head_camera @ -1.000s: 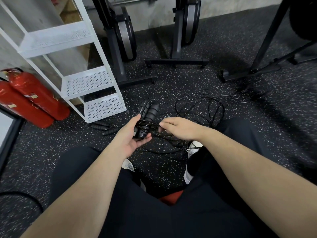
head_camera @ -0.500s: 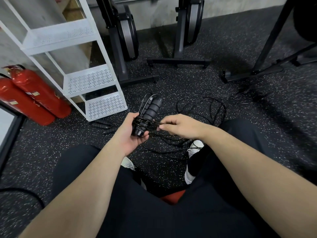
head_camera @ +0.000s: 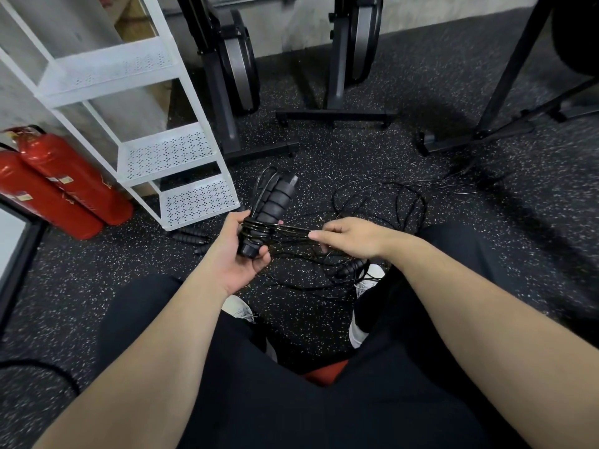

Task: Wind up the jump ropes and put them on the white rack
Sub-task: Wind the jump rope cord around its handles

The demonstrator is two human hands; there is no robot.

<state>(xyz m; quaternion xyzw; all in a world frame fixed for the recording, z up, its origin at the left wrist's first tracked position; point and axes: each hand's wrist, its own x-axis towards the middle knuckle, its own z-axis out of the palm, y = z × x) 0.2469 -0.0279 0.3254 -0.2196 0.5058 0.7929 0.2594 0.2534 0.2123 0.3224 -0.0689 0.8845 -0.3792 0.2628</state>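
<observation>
My left hand [head_camera: 238, 254] grips the black handles of a jump rope [head_camera: 272, 209], held upright with thin black cord wound around their lower part. To the right of the handles, my right hand [head_camera: 350, 238] pinches the loose cord [head_camera: 291, 230] and holds it taut. More black rope [head_camera: 385, 202] lies tangled on the floor beyond my hands, with another handle [head_camera: 351, 268] near my right foot. Loose handles [head_camera: 191, 236] lie at the foot of the white rack [head_camera: 168, 153], which stands at the left with perforated shelves.
Two red fire extinguishers [head_camera: 61, 186] lean left of the rack. Black exercise machines [head_camera: 233, 69] and stand legs [head_camera: 470, 137] line the back. My knees in black trousers fill the foreground. A black cable [head_camera: 48, 371] curves at the lower left.
My right hand has pulled the cord out to the right, away from the handles. The handles have lifted slightly and more cord is wound round them.
</observation>
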